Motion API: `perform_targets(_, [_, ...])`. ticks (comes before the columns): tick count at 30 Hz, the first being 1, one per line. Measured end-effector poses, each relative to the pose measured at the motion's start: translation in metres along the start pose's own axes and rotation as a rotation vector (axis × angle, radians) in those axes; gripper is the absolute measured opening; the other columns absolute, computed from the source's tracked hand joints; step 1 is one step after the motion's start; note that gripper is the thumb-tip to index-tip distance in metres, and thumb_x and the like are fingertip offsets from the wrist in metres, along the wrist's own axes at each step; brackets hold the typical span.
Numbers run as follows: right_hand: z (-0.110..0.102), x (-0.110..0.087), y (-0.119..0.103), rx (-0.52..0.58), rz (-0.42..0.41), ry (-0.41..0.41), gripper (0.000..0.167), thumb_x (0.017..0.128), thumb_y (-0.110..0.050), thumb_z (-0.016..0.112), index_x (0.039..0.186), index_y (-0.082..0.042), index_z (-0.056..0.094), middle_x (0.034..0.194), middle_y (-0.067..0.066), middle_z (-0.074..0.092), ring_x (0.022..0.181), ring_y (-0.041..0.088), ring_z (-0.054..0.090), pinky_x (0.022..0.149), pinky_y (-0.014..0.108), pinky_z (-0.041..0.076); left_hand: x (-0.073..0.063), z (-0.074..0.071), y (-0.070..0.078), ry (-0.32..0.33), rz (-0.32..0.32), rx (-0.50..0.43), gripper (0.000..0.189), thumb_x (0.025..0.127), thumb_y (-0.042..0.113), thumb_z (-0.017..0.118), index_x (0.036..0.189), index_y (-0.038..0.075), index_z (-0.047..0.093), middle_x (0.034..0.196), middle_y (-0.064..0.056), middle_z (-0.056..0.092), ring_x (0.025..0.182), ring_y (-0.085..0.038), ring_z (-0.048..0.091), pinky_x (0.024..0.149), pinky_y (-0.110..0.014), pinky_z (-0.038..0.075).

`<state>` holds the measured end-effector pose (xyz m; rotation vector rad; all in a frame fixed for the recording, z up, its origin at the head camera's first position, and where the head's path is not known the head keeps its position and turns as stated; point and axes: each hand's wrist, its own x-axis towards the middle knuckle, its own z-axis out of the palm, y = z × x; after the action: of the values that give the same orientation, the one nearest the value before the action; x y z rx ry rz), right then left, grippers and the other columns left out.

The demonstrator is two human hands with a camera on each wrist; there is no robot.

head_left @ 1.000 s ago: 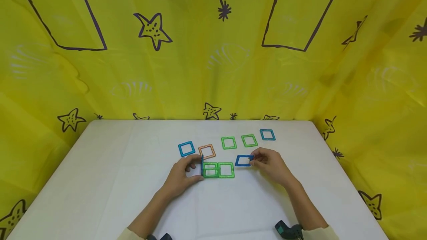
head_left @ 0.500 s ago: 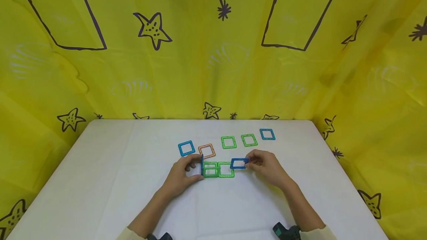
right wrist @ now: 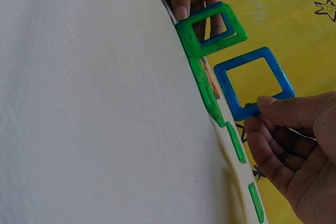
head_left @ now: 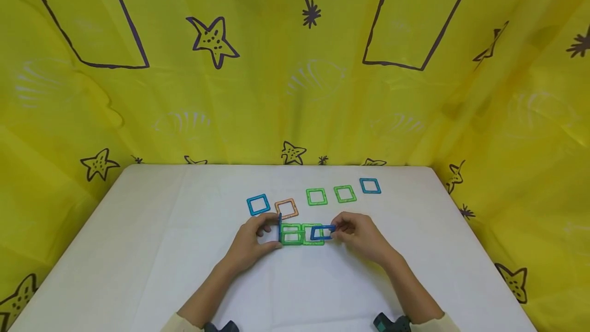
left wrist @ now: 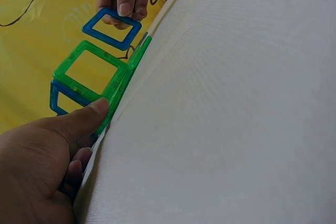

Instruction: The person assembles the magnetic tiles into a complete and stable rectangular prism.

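Observation:
Two green square magnetic tiles lie flat side by side, the right one point(head_left: 314, 244) uncovered by any upright tile. Above the left one stands an upright green tile point(left wrist: 106, 55), joined to an upright blue tile point(head_left: 279, 227) at the left side. My left hand point(head_left: 251, 241) grips this blue tile, thumb near the front corner and fingers behind. My right hand point(head_left: 361, 234) pinches another blue square tile point(right wrist: 227, 94) by one edge between thumb and fingers. That tile is held raised and tilted over the right flat green tile, apart from the upright ones.
Behind the hands lie loose square tiles on the white table point(head_left: 184, 219): a blue tile point(head_left: 249, 207), an orange tile point(head_left: 295, 207), a green tile point(head_left: 316, 189), a second green tile point(head_left: 344, 186) and a far blue tile point(head_left: 369, 179). A yellow patterned curtain point(head_left: 258, 106) surrounds the table.
My right hand has moved left and slightly nearer, carrying its blue tile from right of the green tiles to over the right one. My left hand stays in place.

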<state>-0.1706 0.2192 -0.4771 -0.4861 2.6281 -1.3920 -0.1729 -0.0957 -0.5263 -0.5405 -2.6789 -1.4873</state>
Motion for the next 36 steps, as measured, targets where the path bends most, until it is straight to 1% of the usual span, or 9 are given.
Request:
perform_targets(5, [0.006,0.0,-0.003,-0.008,0.0,-0.012,0.012,0.092,0.002,0.076,0.103,-0.005,0.074,0.093,-0.002,0.07,0.084,0.021,0.064,0.072,0.028,0.055,0.0,0.001,0.001,0.0,-0.007,0.007,0.063,0.082,0.013,0.092,0.139,0.018,0.066,0.115,0.012,0.066,0.098,-0.015,0.053,0.085,-0.03,0.046])
perform_targets(14, [0.012,-0.001,-0.002,0.007,0.004,-0.041,0.012,0.092,-0.001,0.078,0.101,-0.008,0.073,0.092,-0.002,0.069,0.083,0.021,0.064,0.069,0.029,0.055,-0.001,0.001,0.002,0.0,-0.021,0.002,0.063,0.082,0.014,0.092,0.139,0.019,0.066,0.115,0.012,0.066,0.099,-0.015,0.053,0.086,-0.032,0.046])
perform_targets(20, [0.015,0.0,0.002,0.014,-0.004,-0.037,0.014,0.091,-0.001,0.08,0.101,-0.008,0.073,0.09,-0.002,0.068,0.082,0.02,0.063,0.069,0.028,0.055,0.0,0.001,0.001,-0.004,-0.017,0.012,0.064,0.082,0.013,0.092,0.139,0.019,0.065,0.117,0.013,0.067,0.099,-0.014,0.054,0.087,-0.031,0.047])
perform_targets(24, [0.02,0.0,0.008,-0.001,-0.036,-0.036,0.021,0.087,-0.004,0.085,0.104,-0.008,0.073,0.086,-0.003,0.065,0.078,0.017,0.061,0.069,0.027,0.053,0.0,0.0,0.002,-0.007,-0.017,0.017,0.064,0.082,0.013,0.092,0.14,0.018,0.065,0.117,0.012,0.067,0.099,-0.014,0.053,0.087,-0.031,0.047])
perform_targets(28, [0.026,-0.001,0.014,-0.037,-0.079,-0.013,0.028,0.086,-0.009,0.088,0.108,-0.011,0.072,0.086,-0.004,0.062,0.076,0.014,0.057,0.067,0.026,0.05,0.0,0.0,0.002,-0.009,-0.021,0.015,0.063,0.082,0.013,0.092,0.139,0.019,0.065,0.117,0.012,0.067,0.099,-0.015,0.053,0.087,-0.031,0.047])
perform_targets(31, [0.03,-0.001,0.016,-0.055,-0.093,0.009,0.026,0.086,-0.009,0.088,0.107,-0.014,0.073,0.088,-0.004,0.06,0.076,0.013,0.056,0.066,0.025,0.048,0.0,-0.001,0.002,-0.009,-0.022,0.011,0.063,0.082,0.013,0.092,0.139,0.019,0.065,0.117,0.012,0.066,0.099,-0.014,0.054,0.087,-0.031,0.047])
perform_targets(36, [0.033,0.0,0.017,-0.073,-0.132,0.029,0.018,0.087,-0.01,0.087,0.098,-0.019,0.076,0.09,-0.008,0.06,0.076,0.011,0.055,0.065,0.025,0.047,0.0,-0.001,0.001,-0.008,-0.019,0.013,0.063,0.083,0.014,0.092,0.14,0.019,0.065,0.118,0.012,0.067,0.1,-0.014,0.054,0.088,-0.032,0.047])
